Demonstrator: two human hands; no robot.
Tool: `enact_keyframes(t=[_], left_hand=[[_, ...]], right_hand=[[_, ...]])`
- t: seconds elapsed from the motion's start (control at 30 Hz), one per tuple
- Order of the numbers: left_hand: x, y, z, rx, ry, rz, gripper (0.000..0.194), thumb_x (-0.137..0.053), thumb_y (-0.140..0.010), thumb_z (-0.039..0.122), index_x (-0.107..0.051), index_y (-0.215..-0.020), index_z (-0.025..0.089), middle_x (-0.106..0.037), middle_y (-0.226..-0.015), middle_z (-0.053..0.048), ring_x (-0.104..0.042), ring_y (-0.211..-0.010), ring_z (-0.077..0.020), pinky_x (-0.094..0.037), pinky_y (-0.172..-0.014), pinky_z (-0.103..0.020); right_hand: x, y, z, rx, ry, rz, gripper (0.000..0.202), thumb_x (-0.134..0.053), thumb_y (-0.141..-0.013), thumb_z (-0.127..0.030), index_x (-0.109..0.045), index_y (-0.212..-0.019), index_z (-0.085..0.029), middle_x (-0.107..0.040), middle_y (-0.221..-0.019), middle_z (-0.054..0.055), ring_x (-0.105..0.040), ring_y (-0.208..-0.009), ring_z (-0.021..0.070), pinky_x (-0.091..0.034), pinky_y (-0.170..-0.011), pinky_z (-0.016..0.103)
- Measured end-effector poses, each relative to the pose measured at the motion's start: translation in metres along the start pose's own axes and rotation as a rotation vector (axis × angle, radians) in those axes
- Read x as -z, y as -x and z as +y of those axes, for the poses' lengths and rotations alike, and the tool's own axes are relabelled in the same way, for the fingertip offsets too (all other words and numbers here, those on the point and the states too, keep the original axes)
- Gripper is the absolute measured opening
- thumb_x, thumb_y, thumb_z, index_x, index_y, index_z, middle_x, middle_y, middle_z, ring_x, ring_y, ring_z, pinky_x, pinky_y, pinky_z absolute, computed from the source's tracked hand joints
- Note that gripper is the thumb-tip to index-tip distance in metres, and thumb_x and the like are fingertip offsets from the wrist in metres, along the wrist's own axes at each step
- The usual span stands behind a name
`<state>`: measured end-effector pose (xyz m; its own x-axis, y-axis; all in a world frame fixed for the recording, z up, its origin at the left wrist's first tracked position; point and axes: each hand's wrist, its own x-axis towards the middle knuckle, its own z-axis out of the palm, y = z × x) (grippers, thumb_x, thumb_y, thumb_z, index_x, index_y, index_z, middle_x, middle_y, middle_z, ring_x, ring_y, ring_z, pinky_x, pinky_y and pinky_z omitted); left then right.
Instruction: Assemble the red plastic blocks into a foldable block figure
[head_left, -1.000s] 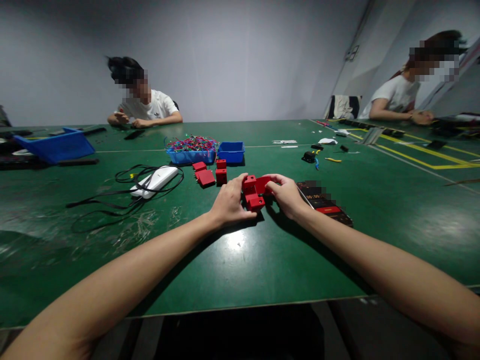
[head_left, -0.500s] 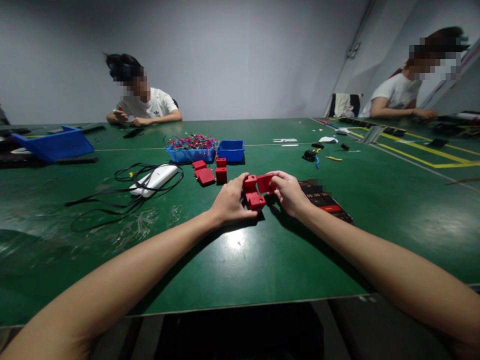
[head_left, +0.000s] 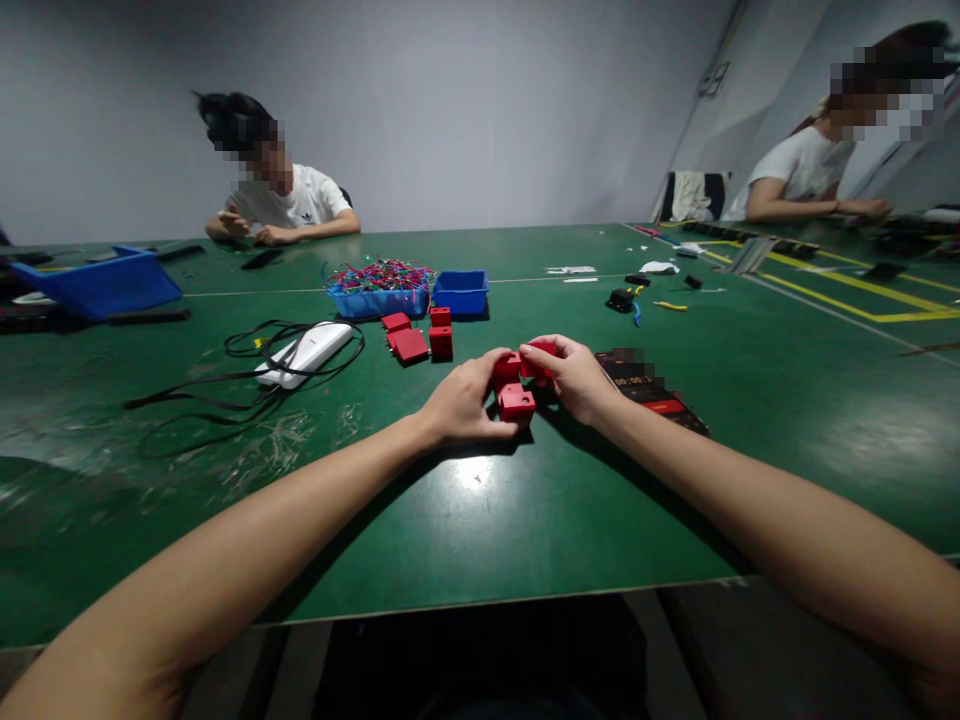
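Both hands meet over the green bench (head_left: 420, 560), a little apart, with red plastic between them. The left hand (head_left: 463, 400) is partly open, curved around the left side of a red plastic block with a stepped, notched shape (head_left: 516, 403), its fingers at the far end and its thumb at the near end. The right hand (head_left: 576, 382) is nearly closed, pinching a smaller red plastic piece (head_left: 543, 352) between thumb and fingers, which hide much of its outline.

The notched block's long axis runs mostly away from the body, its far end leaning slightly left. The smaller piece lies to the right of that far end, just beside it; whether the two touch, I cannot tell. The left hand is the nearer one to the block, and the right hand comes in from the opposite side.

Beyond the left hand, to the left of the block, sit two flat red plastic pieces (head_left: 410, 346) and a pair of upright red plastic blocks (head_left: 441, 342). Behind these stand a blue plastic bin heaped with coloured wires (head_left: 381, 303) and a second blue plastic bin (head_left: 460, 293). A dark phone showing a timer (head_left: 661, 402) lies just right of the right hand.
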<state>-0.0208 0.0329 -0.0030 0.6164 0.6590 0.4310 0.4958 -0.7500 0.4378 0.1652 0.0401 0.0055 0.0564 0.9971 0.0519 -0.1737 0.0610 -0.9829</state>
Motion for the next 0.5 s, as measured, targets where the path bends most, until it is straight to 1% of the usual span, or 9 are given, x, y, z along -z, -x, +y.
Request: enact_keyframes(t=[0.13,0.23,0.4,0.5], left_hand=[[-0.001,0.0,-0.001,-0.012,-0.021,0.029,0.085,-0.074,-0.063,0.042,-0.033,-0.134,0.017,-0.058,-0.127,-0.017,-0.059,-0.115,-0.0327,-0.048,-0.098,-0.048],[-0.001,0.0,-0.002,-0.028,-0.041,0.067,0.085,-0.074,-0.064,0.042,-0.032,-0.133,0.018,-0.056,-0.127,-0.018,-0.058,-0.115,-0.0328,-0.048,-0.097,-0.049],[-0.002,0.001,-0.003,-0.027,-0.061,0.09,0.085,-0.075,-0.064,0.041,-0.031,-0.133,0.018,-0.056,-0.126,-0.017,-0.058,-0.114,-0.0327,-0.049,-0.096,-0.049],[-0.002,0.001,-0.003,-0.025,-0.064,0.089,0.085,-0.074,-0.064,0.041,-0.031,-0.133,0.018,-0.057,-0.126,-0.017,-0.058,-0.114,-0.0327,-0.049,-0.095,-0.049]], right_hand=[[0.0,-0.002,-0.001,0.005,-0.008,-0.001,0.042,-0.085,-0.056,-0.042,-0.057,-0.078,-0.019,-0.061,-0.063,-0.004,-0.054,-0.052,0.0098,-0.039,-0.044,0.021],[-0.002,0.001,-0.005,-0.011,-0.035,-0.001,0.044,-0.084,-0.056,-0.041,-0.053,-0.08,-0.021,-0.06,-0.059,-0.005,-0.053,-0.049,0.0101,-0.039,-0.042,0.021],[-0.005,0.009,-0.008,-0.031,0.004,-0.036,0.052,-0.084,-0.056,-0.036,-0.051,-0.094,-0.023,-0.064,-0.065,-0.005,-0.057,-0.051,0.0121,-0.042,-0.044,0.021],[-0.005,0.01,-0.009,-0.026,0.046,-0.035,0.047,-0.082,-0.058,-0.035,-0.052,-0.093,-0.023,-0.063,-0.064,-0.005,-0.055,-0.05,0.0112,-0.039,-0.044,0.021]])
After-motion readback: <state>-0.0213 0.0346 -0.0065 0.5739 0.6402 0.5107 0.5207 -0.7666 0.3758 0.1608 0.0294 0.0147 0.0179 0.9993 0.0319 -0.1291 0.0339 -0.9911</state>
